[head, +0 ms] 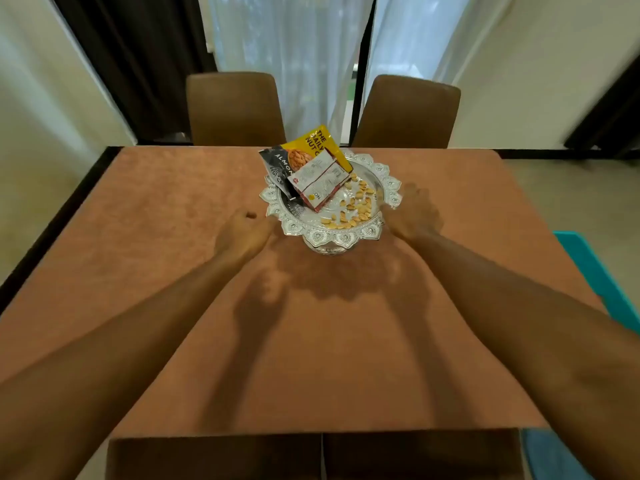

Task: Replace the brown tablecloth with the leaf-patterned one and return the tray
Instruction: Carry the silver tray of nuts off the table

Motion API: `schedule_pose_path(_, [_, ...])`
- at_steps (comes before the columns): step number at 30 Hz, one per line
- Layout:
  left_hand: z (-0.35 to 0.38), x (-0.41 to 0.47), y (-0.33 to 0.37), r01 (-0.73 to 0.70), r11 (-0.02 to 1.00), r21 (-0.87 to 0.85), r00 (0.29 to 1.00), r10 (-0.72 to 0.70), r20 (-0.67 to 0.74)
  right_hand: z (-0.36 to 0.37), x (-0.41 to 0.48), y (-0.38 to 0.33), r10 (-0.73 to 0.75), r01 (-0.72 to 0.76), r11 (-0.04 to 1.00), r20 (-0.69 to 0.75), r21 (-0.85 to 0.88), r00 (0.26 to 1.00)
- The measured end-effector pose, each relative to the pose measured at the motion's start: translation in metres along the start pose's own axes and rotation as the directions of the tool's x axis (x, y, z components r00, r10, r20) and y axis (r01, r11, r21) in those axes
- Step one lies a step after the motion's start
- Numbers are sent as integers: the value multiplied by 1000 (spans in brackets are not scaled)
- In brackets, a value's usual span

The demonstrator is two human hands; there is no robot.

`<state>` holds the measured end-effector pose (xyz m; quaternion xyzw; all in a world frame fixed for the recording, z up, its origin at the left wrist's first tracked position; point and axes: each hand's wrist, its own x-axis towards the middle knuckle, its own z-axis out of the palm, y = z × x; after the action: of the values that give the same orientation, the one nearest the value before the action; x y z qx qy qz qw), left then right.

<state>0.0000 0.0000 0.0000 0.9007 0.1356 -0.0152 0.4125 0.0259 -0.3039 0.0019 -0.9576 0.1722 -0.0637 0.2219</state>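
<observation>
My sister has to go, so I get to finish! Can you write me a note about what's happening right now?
Left grip: fingers curled, right beside the left rim of the silver tray. It is too blurry to tell if it holds the rim.
Right grip: at the tray's right rim, blurred, same doubt.
Things: the tray stands mid-table on the brown tablecloth, with nut packets and loose nuts in it. The leaf-patterned cloth is not in view.
Done: nothing yet; the brown cloth is spread on the table.
Left: lift the tray off, swap the cloths, put the tray back.
</observation>
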Motion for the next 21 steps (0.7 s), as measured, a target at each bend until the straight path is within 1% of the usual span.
schedule_pose_path(3, [10,31,4,74,996,-42,996,-72,48,11,26,-1,57,-55,997,37,-54,998])
schedule_pose_path(5, [17,46,7,108,983,-148,992,-96,88,16,36,2,80,-79,997,103,-16,991])
schedule_pose_path(8, [27,64,7,176,943,-281,973,-123,196,22,50,3,72,-105,985,231,135,970])
schedule_pose_path(9, [31,68,8,198,928,-314,966,-130,224,24,54,3,90,-140,971,246,195,965])
schedule_pose_path(10, [34,73,9,215,909,-357,963,-137,231,25,60,3,122,-186,950,249,251,961])
schedule_pose_path(12, [40,78,12,231,875,-425,967,-157,203,26,67,2,182,-274,895,272,353,945])
schedule_pose_path(14, [41,83,16,225,877,-425,971,-164,175,27,72,0,190,-302,869,301,392,935])
schedule_pose_path(16, [40,88,20,199,903,-382,976,-146,164,28,74,-1,190,-311,860,310,405,931])
schedule_pose_path(19, [35,87,27,208,920,-331,971,-153,184,24,71,-2,202,-332,830,313,448,928])
schedule_pose_path(21, [31,77,28,187,921,-342,974,-130,184,15,62,-1,207,-346,813,324,468,923])
